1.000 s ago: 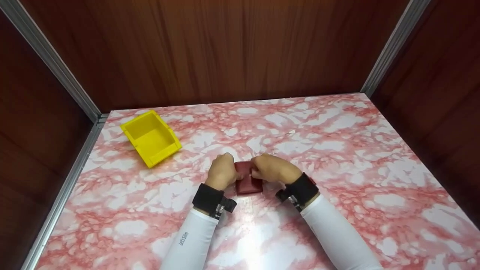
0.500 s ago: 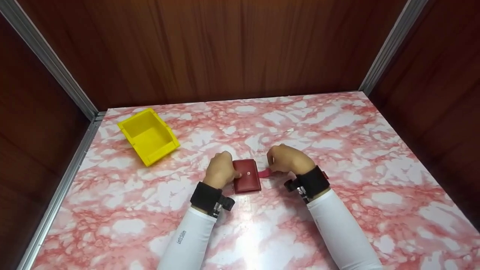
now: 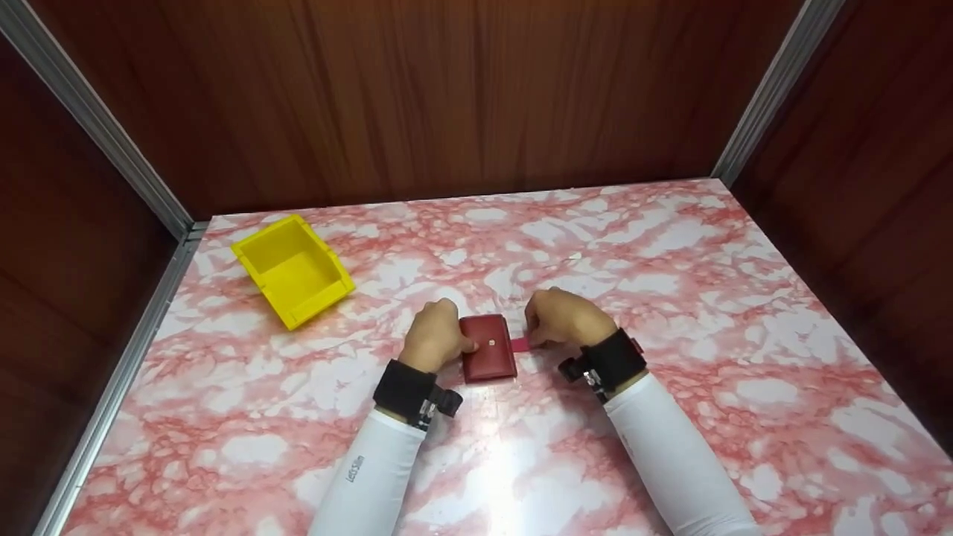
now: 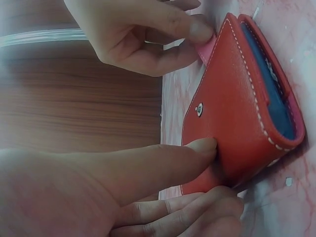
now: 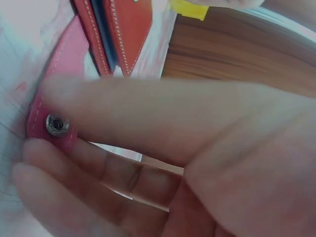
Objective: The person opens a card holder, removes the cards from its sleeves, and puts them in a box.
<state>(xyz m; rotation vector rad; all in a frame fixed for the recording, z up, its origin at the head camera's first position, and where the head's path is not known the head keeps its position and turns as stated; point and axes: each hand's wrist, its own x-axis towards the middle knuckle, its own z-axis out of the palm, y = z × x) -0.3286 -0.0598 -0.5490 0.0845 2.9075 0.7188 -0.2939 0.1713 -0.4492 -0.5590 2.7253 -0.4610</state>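
A red wallet with white stitching and a small metal snap lies on the table between both hands. My left hand grips its left edge, the thumb on the top cover and the fingers at the spine side, as the left wrist view shows. From the wallet's right side a pink strap sticks out, with a metal snap near its end. My right hand pinches this strap near the snap between thumb and fingers. Dark blue inner layers show between the covers in the left wrist view.
A yellow bin stands at the back left of the pink and white marbled table. Brown wood-grain panels with metal corner strips close in the back and both sides.
My right hand has drawn away from the wallet's top to the right, and the strap has come off the front cover with it. The left hand has kept its hold.
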